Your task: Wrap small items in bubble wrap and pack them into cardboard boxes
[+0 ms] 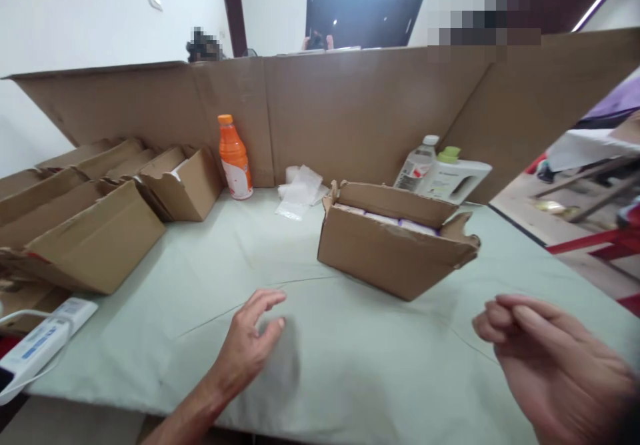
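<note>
Hands (249, 345) (555, 358) empty above table (350, 378); left fingers loosely spread, right curled together.
Open box (393, 245) at 12 o'clock, contents mostly hidden; orange bottle (235, 158) label unreadable.

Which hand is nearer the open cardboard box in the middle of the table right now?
Hard to call; roughly equal. The left hand hovers over the table in front and left of the open box; the right hand is in front and right. Neither touches it.

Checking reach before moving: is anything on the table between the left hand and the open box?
Nothing visible. Only bare cloth lies between the left hand and the open box; the bags lie behind.
</note>
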Tool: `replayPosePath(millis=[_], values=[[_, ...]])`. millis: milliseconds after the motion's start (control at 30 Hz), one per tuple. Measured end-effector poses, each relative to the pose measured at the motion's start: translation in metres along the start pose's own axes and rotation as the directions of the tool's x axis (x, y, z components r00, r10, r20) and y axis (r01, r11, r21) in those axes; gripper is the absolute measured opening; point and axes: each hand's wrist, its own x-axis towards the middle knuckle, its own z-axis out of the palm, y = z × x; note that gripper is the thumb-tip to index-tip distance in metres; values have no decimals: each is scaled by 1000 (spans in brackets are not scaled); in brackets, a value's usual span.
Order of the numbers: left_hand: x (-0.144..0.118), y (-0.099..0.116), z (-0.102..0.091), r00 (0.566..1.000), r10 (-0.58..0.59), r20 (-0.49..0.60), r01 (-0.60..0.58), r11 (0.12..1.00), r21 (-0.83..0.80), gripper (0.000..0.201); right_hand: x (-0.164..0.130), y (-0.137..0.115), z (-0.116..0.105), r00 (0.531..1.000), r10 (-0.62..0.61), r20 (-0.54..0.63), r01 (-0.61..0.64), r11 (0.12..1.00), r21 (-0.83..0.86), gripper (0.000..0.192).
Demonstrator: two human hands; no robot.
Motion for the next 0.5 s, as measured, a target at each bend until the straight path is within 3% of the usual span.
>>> replayPosePath(millis=[67, 133, 200, 333, 433, 500], values=[[23, -2, 11, 998, -58, 19, 59, 997, -47, 37, 19, 12, 6, 989, 122, -78, -117, 990, 74, 18], [50, -1, 28, 993, -113, 44, 117, 988, -102, 47, 34, 26, 12, 979, 197, -60, -194, 980, 48, 40], [79, 1, 47, 982, -178, 61, 186, 968, -167, 61, 46, 38, 19, 976, 208, 68, -207, 978, -29, 57], [126, 7, 81, 962, -241, 131, 272, 893, -358, 78, 57, 55, 33, 936, 187, 298, -148, 978, -150, 62], [135, 8, 95, 972, -166, 165, 227, 838, -496, 75, 51, 65, 37, 943, 146, 298, -103, 982, -157, 60], [124, 6, 98, 981, -136, 136, 188, 828, -528, 70, 40, 71, 35, 949, 124, 289, -82, 985, -154, 56]])
